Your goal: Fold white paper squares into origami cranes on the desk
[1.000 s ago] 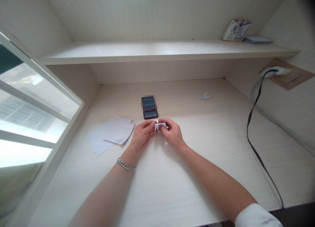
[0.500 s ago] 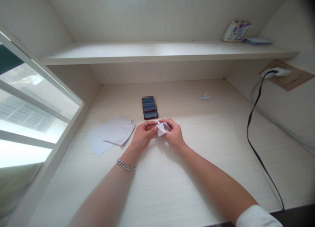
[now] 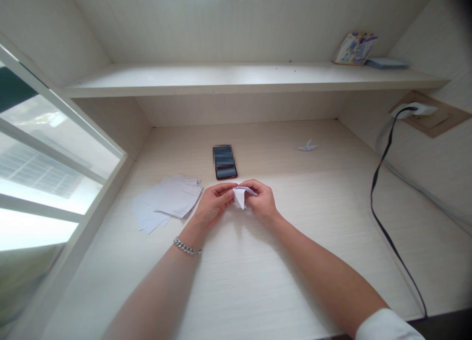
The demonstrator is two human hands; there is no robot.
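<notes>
Folded white paper (image 3: 239, 196), held between the two hands above the middle of the desk (image 3: 228, 281), one narrow point directed toward the front edge. The left hand (image 3: 215, 202) pinches the paper's left side, thumb on the near face and forefinger stretched along the top. The right hand (image 3: 263, 201) grips the right side, its forefinger arched over the upper edge; a paper flap partly covers the thumb, so its exact contact cannot be told. The pointed part hangs in the gap between the two thumbs, below the meeting forefingers. Just beyond the fingertips, toward the back edge, lies a dark phone (image 3: 226, 172), its upper part blurred. Loose white sheets (image 3: 177, 197) overlap to the left of the left hand, toward the desk's left edge. A small folded paper figure (image 3: 307, 146) rests near the back right corner, well apart from the hands. A black cord (image 3: 379, 219) runs from the wall socket (image 3: 433, 114) down along the right side to the front edge. A chain bracelet (image 3: 187, 246) circles the left wrist.
</notes>
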